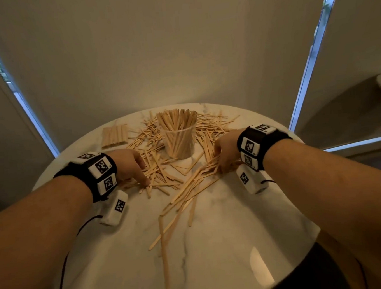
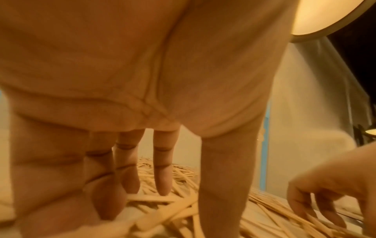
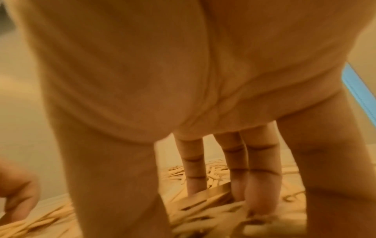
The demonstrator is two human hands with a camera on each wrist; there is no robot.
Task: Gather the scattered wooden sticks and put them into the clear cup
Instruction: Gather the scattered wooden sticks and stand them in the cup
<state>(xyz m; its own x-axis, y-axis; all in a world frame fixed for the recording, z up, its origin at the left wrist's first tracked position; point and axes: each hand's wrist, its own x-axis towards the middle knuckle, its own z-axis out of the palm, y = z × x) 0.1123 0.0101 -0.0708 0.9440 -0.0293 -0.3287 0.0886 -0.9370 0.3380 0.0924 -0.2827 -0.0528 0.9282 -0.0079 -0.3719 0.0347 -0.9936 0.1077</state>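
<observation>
A clear cup (image 1: pixel 180 140), packed with upright wooden sticks, stands at the back middle of the round marble table (image 1: pixel 215 245). Loose wooden sticks (image 1: pixel 164 169) lie all around it and trail toward the front edge. My left hand (image 1: pixel 142 175) is left of the cup, with straight fingers (image 2: pixel 162 178) pointing down onto the pile. My right hand (image 1: pixel 220 162) is right of the cup, its straight fingers (image 3: pixel 262 190) pressed into a heap of sticks (image 3: pixel 203 204). Neither hand grips a stick.
A neat flat bundle of sticks (image 1: pixel 114 135) lies at the back left of the table. A few long sticks (image 1: pixel 162 237) reach toward the near edge. Pale blinds and a wall stand close behind the table.
</observation>
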